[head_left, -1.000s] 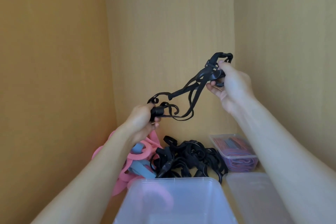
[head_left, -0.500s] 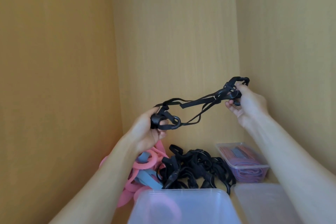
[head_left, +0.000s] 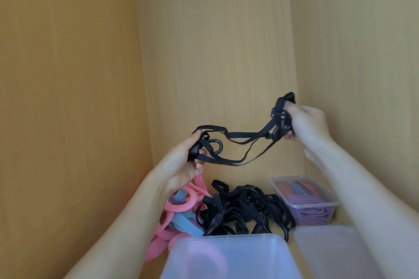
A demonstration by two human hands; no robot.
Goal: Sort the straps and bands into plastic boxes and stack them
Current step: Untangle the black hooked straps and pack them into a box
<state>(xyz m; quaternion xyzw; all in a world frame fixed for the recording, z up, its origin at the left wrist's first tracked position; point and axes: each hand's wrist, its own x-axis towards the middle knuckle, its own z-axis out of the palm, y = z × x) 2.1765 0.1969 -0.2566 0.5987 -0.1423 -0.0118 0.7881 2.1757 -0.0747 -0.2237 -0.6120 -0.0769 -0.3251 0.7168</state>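
A black strap (head_left: 240, 140) with buckles and a ring hangs slack in the air between both hands. My left hand (head_left: 183, 163) grips its lower left end at a black clip. My right hand (head_left: 303, 122) grips the bunched upper right end. Below lies a pile of black straps (head_left: 244, 210). Pink and blue bands (head_left: 179, 215) lie to its left. A clear plastic box (head_left: 306, 197) at the back right holds pink and blue bands. A closed box (head_left: 231, 256) with something pink inside stands at the front.
Everything sits inside a wooden cabinet with a left wall (head_left: 68, 97), a back wall (head_left: 215, 52) and a right wall (head_left: 362, 52) close around. A clear lid or box (head_left: 335, 247) lies at the front right beside the closed box.
My right hand has come down from high up and then moved slightly right. The strap now hangs flatter and looser between the hands. My left hand has stayed near the same place.
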